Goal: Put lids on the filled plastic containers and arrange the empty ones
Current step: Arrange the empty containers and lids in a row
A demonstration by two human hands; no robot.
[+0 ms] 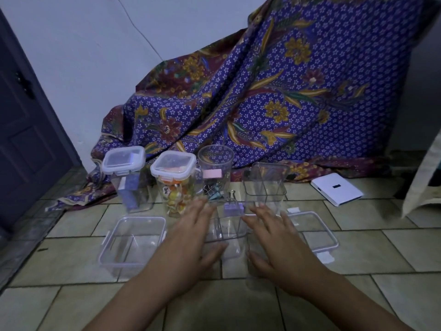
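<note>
Centrally, on the tiled floor (358, 254), both hands reach forward on either side of a clear open container (229, 237). A lilac binder clip (234, 209) sits at its far rim. The blur leaves it unclear whether anything else is inside.

Left hand (191, 237): fingers (202, 211) straight and spread, thumb close against the container's left wall. Right hand (274, 237): fingers (262, 212) likewise spread and gripping nothing, at the right wall. Actual contact cannot be told on either side.

Far row, left to right:
- lidded square container (128, 185), with something blue-purple inside
- lidded candy container (175, 189), full of small multicoloured pieces and standing just beside the first
- round clear cup (216, 170), no lid, pink label, binder clips in the bottom
- empty square container (265, 181), no lid

Near row: a rectangular lilac-rimmed container (132, 244) sits left of the hands, with nothing visible inside. A loose rectangular lid (317, 235) lies flat to the right.

Behind the row, a purple batik cloth (298, 91) drapes down to the floor. A flat white box (336, 188) lies at far right, and a dark door (26, 144) stands at far left.
</note>
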